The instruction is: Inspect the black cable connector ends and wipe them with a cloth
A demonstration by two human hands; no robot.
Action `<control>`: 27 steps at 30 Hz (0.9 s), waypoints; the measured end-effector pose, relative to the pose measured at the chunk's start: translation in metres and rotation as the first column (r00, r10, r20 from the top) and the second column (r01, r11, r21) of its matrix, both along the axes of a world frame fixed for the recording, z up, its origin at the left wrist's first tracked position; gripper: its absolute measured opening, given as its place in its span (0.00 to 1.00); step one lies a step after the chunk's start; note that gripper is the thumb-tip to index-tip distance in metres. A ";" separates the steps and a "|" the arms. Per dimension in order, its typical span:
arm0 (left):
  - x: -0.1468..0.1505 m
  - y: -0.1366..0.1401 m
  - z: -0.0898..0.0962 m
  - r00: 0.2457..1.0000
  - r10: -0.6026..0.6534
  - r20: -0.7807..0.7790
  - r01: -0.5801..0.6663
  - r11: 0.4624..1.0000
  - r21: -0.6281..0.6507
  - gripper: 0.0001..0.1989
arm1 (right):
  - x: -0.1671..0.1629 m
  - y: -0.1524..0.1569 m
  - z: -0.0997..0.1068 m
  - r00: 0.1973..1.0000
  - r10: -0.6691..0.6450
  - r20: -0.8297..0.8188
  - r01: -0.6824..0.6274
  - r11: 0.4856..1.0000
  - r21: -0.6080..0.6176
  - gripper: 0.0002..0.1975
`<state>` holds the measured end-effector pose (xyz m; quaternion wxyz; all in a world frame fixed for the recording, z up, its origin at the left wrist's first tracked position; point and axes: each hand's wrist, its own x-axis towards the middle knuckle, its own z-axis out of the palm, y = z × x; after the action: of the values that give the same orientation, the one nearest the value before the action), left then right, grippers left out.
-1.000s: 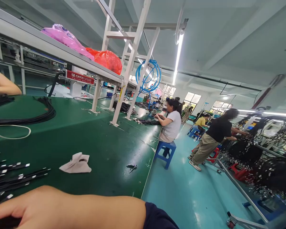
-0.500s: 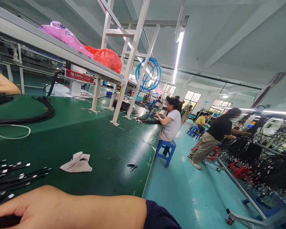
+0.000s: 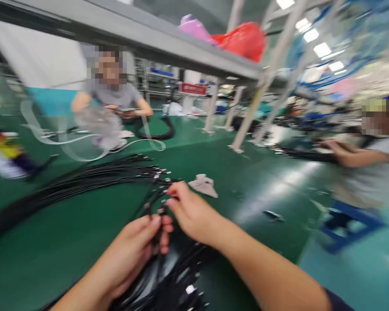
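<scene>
My left hand (image 3: 142, 244) is closed around a few thin black cables (image 3: 158, 250), their metal-tipped ends sticking up past the thumb. Just right of it, my right hand (image 3: 194, 211) pinches the end of a black cable, though blur hides the exact grip. Behind both hands a long bundle of black cables (image 3: 94, 175) curves across the green table (image 3: 68, 233), its pale connector ends pointing at my fingers. Below the hands lies another pile of black cables (image 3: 178, 280) with white and silver ends, partly covered by my left hand and forearm.
A crumpled pale cloth (image 3: 203, 185) and a small metal tool (image 3: 274, 215) lie to the right. Across the table sits a person (image 3: 116, 93); another works at far right near a blue stool (image 3: 350, 224). Frame posts (image 3: 249, 116) carry an overhead shelf (image 3: 149, 39).
The view has swung left and down. Both my hands now show together at the cables; earlier only one forearm and part of a hand appeared at the lower edge.
</scene>
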<state>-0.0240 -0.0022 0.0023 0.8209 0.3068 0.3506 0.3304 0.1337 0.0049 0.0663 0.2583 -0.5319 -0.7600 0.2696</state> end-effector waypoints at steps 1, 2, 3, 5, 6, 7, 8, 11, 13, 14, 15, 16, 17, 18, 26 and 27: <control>0.001 -0.002 0.003 1.000 0.017 -0.002 -0.017 1.000 -0.008 0.15 | 0.006 0.000 -0.005 1.000 -0.006 -0.004 0.006 0.999 0.033 0.04; 0.004 -0.002 0.005 1.000 0.027 0.015 -0.026 1.000 -0.014 0.16 | 0.011 0.000 -0.011 1.000 -0.023 -0.005 0.024 0.997 0.076 0.04; 0.008 -0.001 0.005 0.998 0.040 0.042 -0.039 0.999 -0.019 0.17 | 0.015 0.000 -0.017 0.999 -0.036 0.004 0.035 0.993 0.113 0.04; 0.014 0.001 0.000 0.996 0.041 0.079 -0.039 0.999 -0.032 0.17 | 0.022 0.000 -0.029 0.998 -0.032 0.054 0.022 0.986 0.162 0.04; 0.016 0.002 -0.002 0.995 0.037 0.089 -0.035 0.999 -0.031 0.16 | 0.025 -0.002 -0.032 0.997 -0.012 0.079 -0.004 0.981 0.194 0.06; 0.018 0.003 -0.005 0.994 0.028 0.101 -0.025 0.999 -0.027 0.15 | 0.027 -0.004 -0.035 0.995 0.003 0.095 -0.026 0.970 0.240 0.07; 0.018 0.003 -0.007 0.993 0.015 0.116 -0.013 1.000 -0.023 0.14 | 0.028 -0.005 -0.035 0.994 0.017 0.104 -0.047 0.955 0.292 0.08; 0.016 0.002 -0.009 0.985 -0.019 0.169 0.021 1.000 -0.011 0.13 | 0.029 -0.010 -0.035 0.988 0.036 0.151 -0.095 0.912 0.399 0.09; 0.015 0.002 -0.008 0.983 -0.023 0.181 0.025 1.000 -0.009 0.13 | 0.028 -0.011 -0.034 0.973 0.048 0.225 -0.136 0.909 0.393 0.11; 0.015 0.002 -0.007 0.983 -0.022 0.181 0.024 1.000 -0.010 0.13 | 0.028 -0.011 -0.033 0.963 0.054 0.263 -0.158 0.905 0.395 0.12; 0.015 0.002 -0.006 0.983 -0.022 0.180 0.025 1.000 -0.013 0.14 | 0.027 -0.011 -0.033 0.955 0.057 0.293 -0.178 0.895 0.408 0.12; 0.015 0.003 -0.005 0.983 -0.026 0.184 0.029 0.999 -0.015 0.14 | 0.027 -0.012 -0.033 0.948 0.055 0.315 -0.194 0.882 0.430 0.13; 0.016 0.003 -0.005 0.981 -0.032 0.190 0.035 0.999 -0.014 0.14 | 0.027 -0.012 -0.033 0.943 0.047 0.329 -0.203 0.866 0.457 0.13; 0.016 0.002 -0.005 0.979 -0.040 0.199 0.043 0.999 -0.011 0.14 | 0.026 -0.012 -0.033 0.941 0.035 0.338 -0.204 0.853 0.481 0.13; 0.016 0.003 -0.002 0.980 -0.067 0.188 0.067 0.998 0.007 0.14 | 0.024 -0.016 -0.029 0.939 -0.029 0.344 -0.177 0.815 0.552 0.10; 0.016 0.003 -0.001 0.985 -0.055 0.165 0.055 0.998 0.003 0.15 | 0.024 -0.016 -0.028 0.940 -0.040 0.338 -0.165 0.815 0.556 0.10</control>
<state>-0.0082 0.0010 0.0009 0.8562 0.2873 0.2730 0.3315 0.1576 -0.0112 0.0379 0.2651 -0.4407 -0.8556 -0.0588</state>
